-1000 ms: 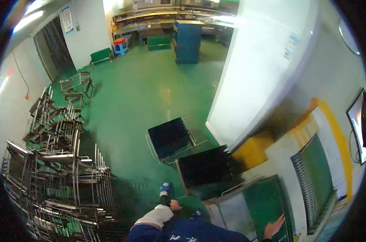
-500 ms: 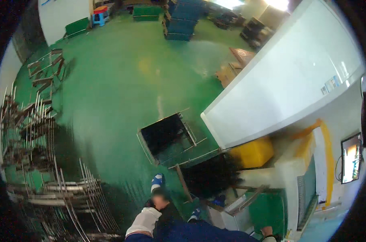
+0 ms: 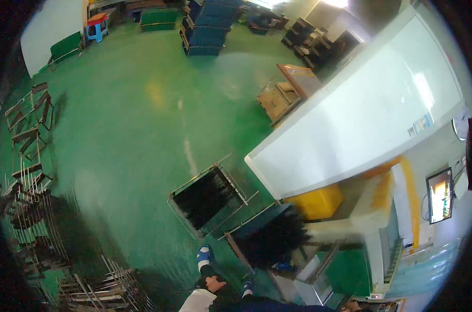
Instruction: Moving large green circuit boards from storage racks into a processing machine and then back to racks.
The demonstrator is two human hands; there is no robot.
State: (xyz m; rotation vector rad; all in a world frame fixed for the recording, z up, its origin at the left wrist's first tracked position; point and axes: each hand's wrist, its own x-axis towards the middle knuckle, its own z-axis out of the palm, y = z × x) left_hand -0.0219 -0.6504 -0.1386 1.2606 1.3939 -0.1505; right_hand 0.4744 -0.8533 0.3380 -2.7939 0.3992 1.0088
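Note:
My left hand [image 3: 214, 283], below a white sleeve, lies on my dark trouser leg with its fingers loosely stretched out. It holds nothing that I can see. At the lower edge, my right hand [image 3: 351, 306] is partly cut off beside the green-topped machine part, and its fingers are too hidden to read. Ahead of my legs is a rack filled with black bristly strips [image 3: 207, 197]. A second load of black bristly pieces [image 3: 277, 236] lies to its right, nearer the machine. Neither hand touches these racks.
Metal frames with upright rods [image 3: 38, 223] stand along the left. A large white panel [image 3: 350, 114] slants across the right, above a yellow box [image 3: 319, 202]. A lit screen [image 3: 440, 195] hangs at far right. Stacked blue crates [image 3: 207, 28] and a cardboard box [image 3: 277, 101] stand farther off.
The view has shifted, so the far crates and left frames sit farther left. My left hand appears lower and slightly right, still by my leg. My right hand is now lower, at the picture's edge.

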